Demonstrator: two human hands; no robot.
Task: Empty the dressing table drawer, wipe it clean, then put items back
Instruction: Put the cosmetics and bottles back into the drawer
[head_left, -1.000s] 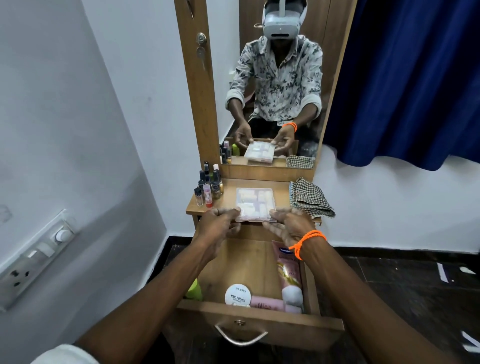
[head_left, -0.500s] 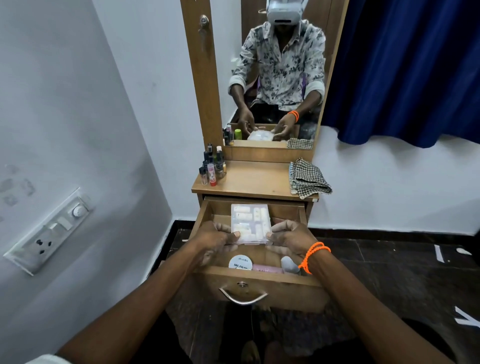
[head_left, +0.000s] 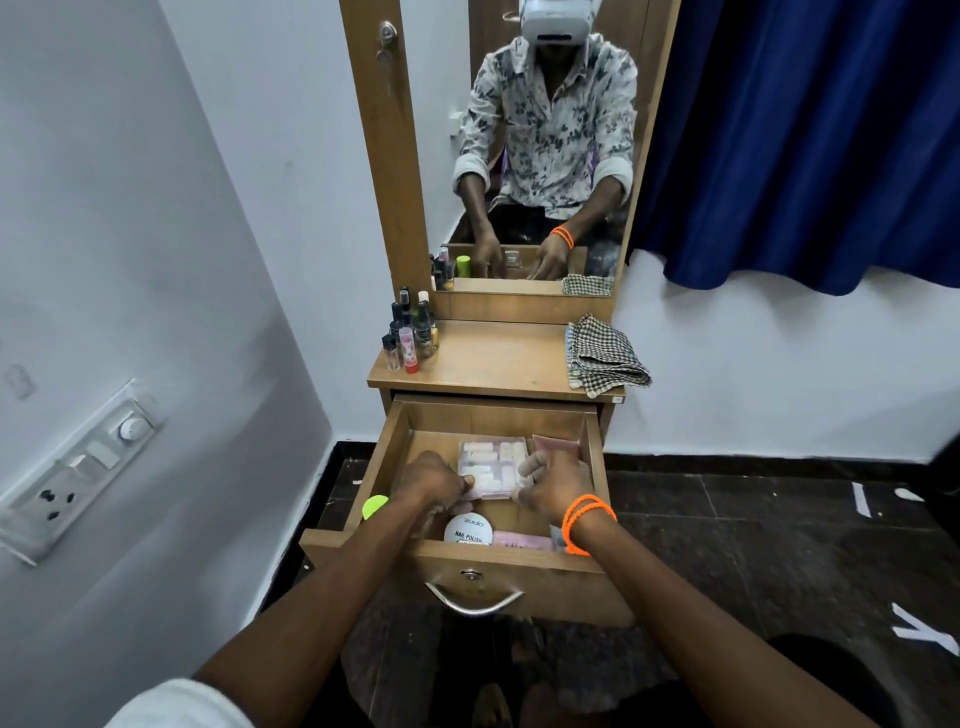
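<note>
Drawer (head_left: 384, 457): matt wood-grain board. Handle (head_left: 474, 603): polished metal. Compartment box (head_left: 491, 462): clear glossy plastic. Checked cloth (head_left: 602, 358): woven fabric.

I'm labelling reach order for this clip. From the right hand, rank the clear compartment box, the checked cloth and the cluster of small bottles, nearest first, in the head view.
1. clear compartment box: in the drawer, held at the right hand.
2. checked cloth: on the tabletop's right end, above the hand.
3. small bottles: on the tabletop's far left corner.

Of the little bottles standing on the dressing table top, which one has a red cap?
The clear bottle at the front right of the cluster, nearest the table edge, standing cap-down on its red cap. The bottles around it have dark or white caps.
</note>
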